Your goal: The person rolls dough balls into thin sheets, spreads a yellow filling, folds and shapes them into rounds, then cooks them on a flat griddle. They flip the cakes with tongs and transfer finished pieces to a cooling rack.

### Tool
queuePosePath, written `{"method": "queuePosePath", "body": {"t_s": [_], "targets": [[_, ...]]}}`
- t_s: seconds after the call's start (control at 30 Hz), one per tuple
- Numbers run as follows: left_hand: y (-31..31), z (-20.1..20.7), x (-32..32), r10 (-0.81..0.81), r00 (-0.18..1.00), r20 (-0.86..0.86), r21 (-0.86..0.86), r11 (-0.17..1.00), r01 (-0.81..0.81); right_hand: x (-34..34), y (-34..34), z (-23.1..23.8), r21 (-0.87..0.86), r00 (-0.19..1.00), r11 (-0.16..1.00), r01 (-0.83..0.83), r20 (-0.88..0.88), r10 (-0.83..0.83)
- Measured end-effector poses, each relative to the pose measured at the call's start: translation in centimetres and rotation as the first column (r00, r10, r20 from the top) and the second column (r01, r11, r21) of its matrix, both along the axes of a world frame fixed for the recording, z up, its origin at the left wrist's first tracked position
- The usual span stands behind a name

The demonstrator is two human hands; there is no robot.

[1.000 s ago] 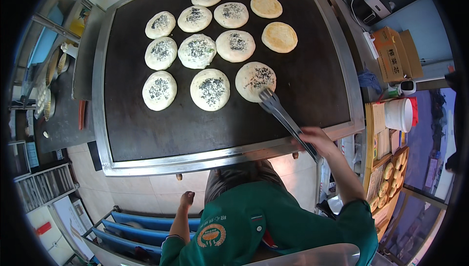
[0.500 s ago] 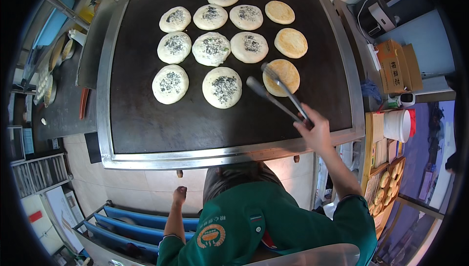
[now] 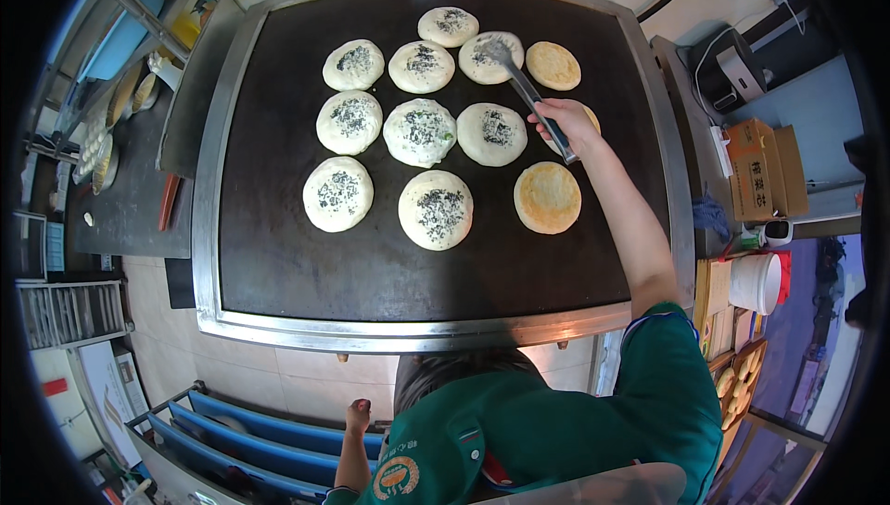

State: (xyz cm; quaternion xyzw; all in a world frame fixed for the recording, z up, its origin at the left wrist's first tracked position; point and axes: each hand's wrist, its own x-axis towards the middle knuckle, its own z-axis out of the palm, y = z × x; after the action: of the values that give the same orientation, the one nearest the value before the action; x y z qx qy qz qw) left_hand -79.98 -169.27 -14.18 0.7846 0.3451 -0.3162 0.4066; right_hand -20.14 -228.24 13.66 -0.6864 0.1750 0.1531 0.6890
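Observation:
My right hand (image 3: 569, 123) is closed around a pair of metal tongs (image 3: 526, 88), reaching over the right side of a dark griddle (image 3: 324, 273). The tong tips are at a pale round flatbread (image 3: 477, 64) in the upper row; whether they press on it I cannot tell. Several pale flatbreads topped with dark flakes, one of them at the front (image 3: 435, 211), lie in rows. Down the right side lie three golden-brown flatbreads, such as the nearest one (image 3: 547, 199); my hand partly covers the middle one. My left hand (image 3: 359, 415) hangs closed below the griddle's front edge, with nothing visible in it.
A metal rim (image 3: 417, 331) borders the griddle. On the right are a cardboard box (image 3: 749, 166), a white bucket (image 3: 756, 282) and a tray of breads (image 3: 739, 384). A side counter (image 3: 134, 213) stands left; blue panels in a rack (image 3: 264, 431) sit low left.
My right hand has carried the tongs away from the nearest golden flatbread, farther back to an upper-row pale one. The view has shifted, with the griddle lower in the picture. My left hand stays low.

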Motion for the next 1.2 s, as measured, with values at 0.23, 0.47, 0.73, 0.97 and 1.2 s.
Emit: {"method": "queuePosePath", "body": {"t_s": [0.23,0.47,0.73,0.97,1.2], "targets": [[0.6,-0.1,1.4,-0.073,0.993,0.097,-0.037,0.996,0.077,-6.8,0.7,2.0,-0.746,0.81,0.609,0.269,0.518,0.275],[2.5,-2.0,4.6,-0.162,0.985,0.063,0.019,0.987,0.161,-24.3,3.9,5.1,0.156,0.964,0.982,-0.102,-0.229,0.136],[3.3,-2.9,7.1,-0.216,0.946,0.243,0.041,0.976,0.213,-17.0,6.7,0.9,0.214,0.995,0.972,0.095,-0.057,-0.085],[6.0,-2.8,3.1,-0.216,0.969,0.122,0.073,0.975,0.208,-19.7,5.8,1.4,-0.615,0.879,0.727,0.305,0.476,0.034],[4.4,-3.1,0.3,-0.098,0.988,0.121,0.043,0.995,0.093,-12.1,5.9,5.0,-0.014,0.986,1.0,-0.019,0.166,0.021]]}}
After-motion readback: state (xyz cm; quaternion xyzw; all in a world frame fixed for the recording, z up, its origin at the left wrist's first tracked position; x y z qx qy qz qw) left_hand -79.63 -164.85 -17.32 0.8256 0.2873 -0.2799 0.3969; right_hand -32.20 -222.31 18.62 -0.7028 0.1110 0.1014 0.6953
